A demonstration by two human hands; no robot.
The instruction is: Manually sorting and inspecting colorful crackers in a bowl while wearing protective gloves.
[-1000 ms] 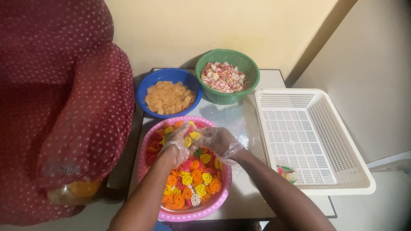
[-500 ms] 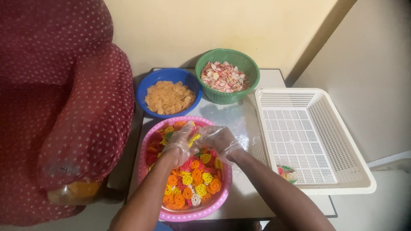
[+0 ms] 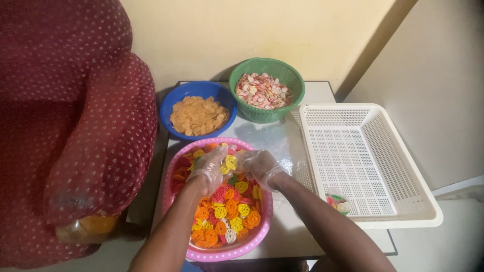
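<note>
Pinching a yellow wheel-shaped crisp (image 3: pixel 230 162) between the gloved left hand (image 3: pixel 209 168) and right hand (image 3: pixel 258 165), the grip looks pressed lightly together over the far half of the pink bowl (image 3: pixel 177 166); judging by how brittle such pieces look, a gentle hold and a short lift would do best. Counted: three bowls on the table (image 3: pixel 282 236), namely pink under the grip, blue bowl (image 3: pixel 171 103) and green basket bowl (image 3: pixel 292 85) beyond it, plus one white tray (image 3: pixel 373 161) to its right.

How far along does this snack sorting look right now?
Done: only a few pieces lie in the white tray. In hand: both gloved hands, left hand and right hand, pinch yellow wheel snacks over the pink bowl. Left: that bowl remains nearly full.
</note>
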